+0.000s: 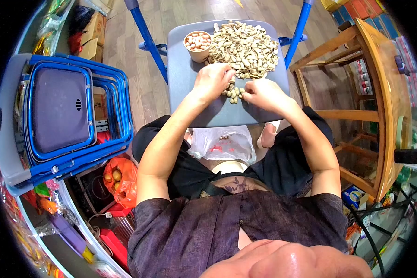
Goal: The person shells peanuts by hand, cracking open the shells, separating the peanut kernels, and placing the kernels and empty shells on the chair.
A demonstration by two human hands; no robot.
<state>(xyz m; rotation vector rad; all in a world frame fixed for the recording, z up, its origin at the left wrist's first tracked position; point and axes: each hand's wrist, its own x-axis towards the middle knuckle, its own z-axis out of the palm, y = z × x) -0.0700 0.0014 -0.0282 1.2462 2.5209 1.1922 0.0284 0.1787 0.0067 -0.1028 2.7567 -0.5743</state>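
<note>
A large heap of unshelled peanuts (245,44) lies on the far part of a grey seat (194,113). At its left stands a paper cup (198,48) filled with shelled pinkish kernels. Nearer the body, a small group of whole peanuts (234,94) sits between the hands. My left hand (213,81) is left of this group, its fingers curled together by the heap's near edge; what they hold, if anything, is too small to name. My right hand (262,94) touches the group's right side with curled fingertips, and their contents are hidden.
Folded blue-framed chairs (62,111) stand at the left, above an orange bag (121,178) of round items. A wooden frame (380,111) is at the right. Below the seat, between the legs, hangs a white plastic bag (223,144).
</note>
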